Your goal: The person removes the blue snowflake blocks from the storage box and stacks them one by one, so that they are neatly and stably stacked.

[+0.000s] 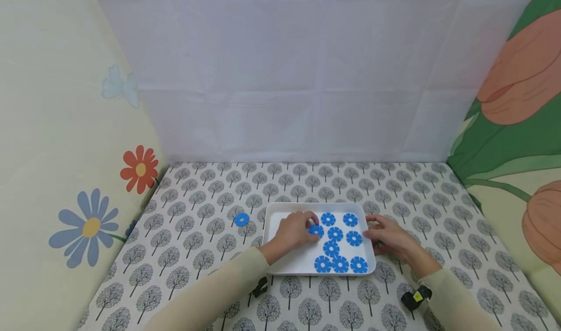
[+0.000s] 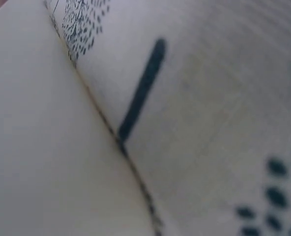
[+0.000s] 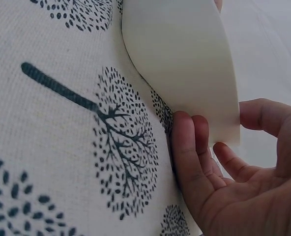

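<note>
A white rectangular tray (image 1: 289, 267) lies on the patterned cloth, with several blue notched snowflake discs (image 1: 359, 265) spread over its right half. Reaching in over the tray's left half, my left hand (image 1: 294, 231) pinches one blue snowflake disc (image 1: 316, 230) between thumb and fingers. My right hand (image 1: 390, 236) grips the tray's right wall. In the right wrist view, the right hand (image 3: 239, 172) has its thumb on one side of the tray wall (image 3: 194, 88) and fingers on the other. The left wrist view shows only the tray's outer side (image 2: 52, 137) and cloth, not the fingers.
One more blue disc (image 1: 241, 219) lies on the tree-print cloth (image 1: 193, 241) left of the tray. A white curtain (image 1: 298, 78) closes off the back. Flower-printed panels stand at the left (image 1: 65, 151) and right (image 1: 526, 151).
</note>
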The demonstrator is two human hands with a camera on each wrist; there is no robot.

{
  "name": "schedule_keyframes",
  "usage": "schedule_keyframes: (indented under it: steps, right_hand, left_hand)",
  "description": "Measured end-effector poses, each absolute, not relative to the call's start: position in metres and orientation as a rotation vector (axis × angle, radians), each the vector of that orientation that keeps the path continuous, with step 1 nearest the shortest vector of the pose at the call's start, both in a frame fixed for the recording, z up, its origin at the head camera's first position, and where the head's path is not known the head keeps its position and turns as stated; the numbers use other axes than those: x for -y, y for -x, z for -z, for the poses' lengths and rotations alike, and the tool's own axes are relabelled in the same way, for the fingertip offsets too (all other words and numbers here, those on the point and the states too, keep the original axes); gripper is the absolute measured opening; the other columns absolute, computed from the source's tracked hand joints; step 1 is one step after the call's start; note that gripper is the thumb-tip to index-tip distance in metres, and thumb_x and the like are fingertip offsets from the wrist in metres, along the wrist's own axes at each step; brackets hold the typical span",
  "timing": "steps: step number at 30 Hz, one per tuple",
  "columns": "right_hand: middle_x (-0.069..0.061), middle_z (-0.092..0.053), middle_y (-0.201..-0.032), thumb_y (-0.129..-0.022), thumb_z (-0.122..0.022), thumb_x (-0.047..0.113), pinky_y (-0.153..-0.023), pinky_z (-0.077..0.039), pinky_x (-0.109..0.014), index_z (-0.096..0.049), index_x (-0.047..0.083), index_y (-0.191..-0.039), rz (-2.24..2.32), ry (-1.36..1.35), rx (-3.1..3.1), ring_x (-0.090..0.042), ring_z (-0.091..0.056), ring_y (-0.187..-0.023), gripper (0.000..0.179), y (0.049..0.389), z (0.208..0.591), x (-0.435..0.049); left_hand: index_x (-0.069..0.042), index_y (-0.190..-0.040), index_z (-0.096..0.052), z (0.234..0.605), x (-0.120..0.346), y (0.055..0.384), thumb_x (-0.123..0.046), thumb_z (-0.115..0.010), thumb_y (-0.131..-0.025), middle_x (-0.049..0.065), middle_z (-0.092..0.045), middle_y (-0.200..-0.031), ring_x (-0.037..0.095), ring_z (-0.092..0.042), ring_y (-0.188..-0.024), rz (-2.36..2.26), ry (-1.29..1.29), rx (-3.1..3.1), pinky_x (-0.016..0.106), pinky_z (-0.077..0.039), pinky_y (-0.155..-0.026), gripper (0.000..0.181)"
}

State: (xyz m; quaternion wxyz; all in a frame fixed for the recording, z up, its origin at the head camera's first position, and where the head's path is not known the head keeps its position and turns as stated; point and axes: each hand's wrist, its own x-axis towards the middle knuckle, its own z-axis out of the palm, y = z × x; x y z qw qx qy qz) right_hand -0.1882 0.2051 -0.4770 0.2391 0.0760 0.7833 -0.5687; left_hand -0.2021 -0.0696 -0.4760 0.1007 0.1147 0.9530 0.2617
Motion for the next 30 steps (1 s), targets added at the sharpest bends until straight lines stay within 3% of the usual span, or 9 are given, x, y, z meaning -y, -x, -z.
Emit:
schedule_keyframes:
  steps: [20,30]
  right_hand:
    - [-0.02,-0.062,-0.118,-0.096,-0.065,0.013,-0.071,-0.059,-0.04,-0.036,0.001,-0.149,1.557,-0.174,-2.138,-0.026,-0.066,-0.089,0.061,0.188,0.475,-0.205]
    - [-0.02,-0.063,-0.117,-0.095,-0.065,0.014,-0.071,-0.058,-0.039,-0.038,0.002,-0.148,1.544,-0.19,-2.133,-0.026,-0.066,-0.088,0.061,0.187,0.475,-0.205]
  left_hand:
    - [-0.017,-0.113,-0.073,0.472,0.07,0.204,-0.031,-0.09,-0.074,-0.001,-0.07,-0.098,0.015,-0.06,-0.084,-0.742,-0.355,-2.776,0.036,-0.049,-0.08,0.045]
    - [-0.013,-0.11,-0.072,0.466,0.07,0.205,-0.027,-0.089,-0.072,-0.003,-0.059,-0.089,0.013,-0.055,-0.078,-0.818,-0.318,-2.751,0.029,-0.049,-0.068,0.044]
